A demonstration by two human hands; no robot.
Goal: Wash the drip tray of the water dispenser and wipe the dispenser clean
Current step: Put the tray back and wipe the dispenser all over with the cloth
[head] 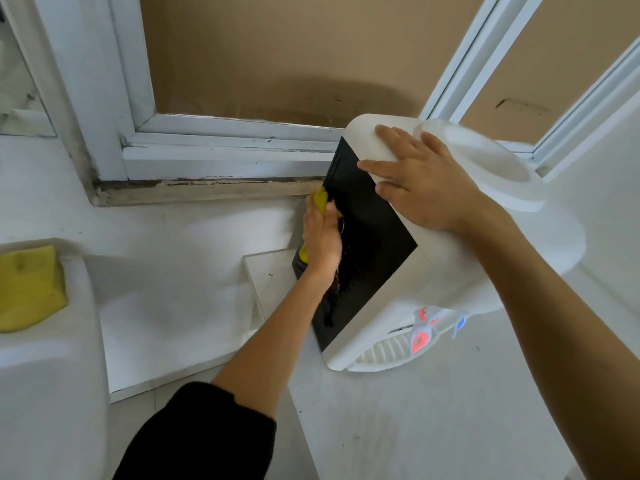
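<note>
The white water dispenser [446, 271] stands on the counter at the right, its black side panel [367, 244] facing me and streaked with water. My left hand [322, 237] grips a yellow cloth [321, 199] and presses it against the far part of that black panel. My right hand [422, 181] lies flat, fingers straight, on the dispenser's top edge beside the round bottle socket [491, 161]. The white slotted drip tray [388, 355] sits at the dispenser's front under the red and blue taps [427, 327].
A second yellow cloth [27, 289] lies on the rim of a white sink [52, 375] at the left. A white window frame [225, 147] with brown board behind it runs along the back. A white board [270, 282] lies beside the dispenser.
</note>
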